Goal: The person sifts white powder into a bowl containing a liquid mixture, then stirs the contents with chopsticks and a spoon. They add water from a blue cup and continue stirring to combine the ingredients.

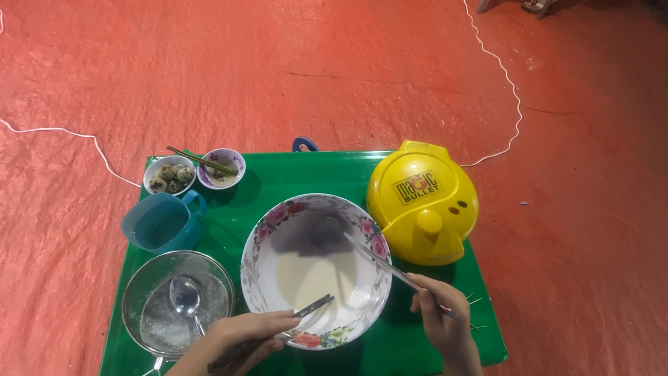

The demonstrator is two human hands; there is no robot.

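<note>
A large white bowl with a flowered rim (pixel 259 268) sits in the middle of a green tray (pixel 299 174) and holds pale liquid batter (pixel 316 275). My right hand (pixel 440 319) grips a pair of chopsticks (pixel 379 259) whose tips reach into the bowl toward its far side. My left hand (pixel 236 338) is at the bowl's near rim, closed on a dark slim utensil (pixel 312 306) that points into the bowl.
On the tray also stand a yellow round lidded appliance (pixel 422 202), a blue cup (pixel 163 223), a metal sieve with a spoon (pixel 177 303), a small bowl of speckled eggs (pixel 169 174) and a small purple bowl with chopsticks (pixel 221 168). A white cord (pixel 511 90) runs across the red floor.
</note>
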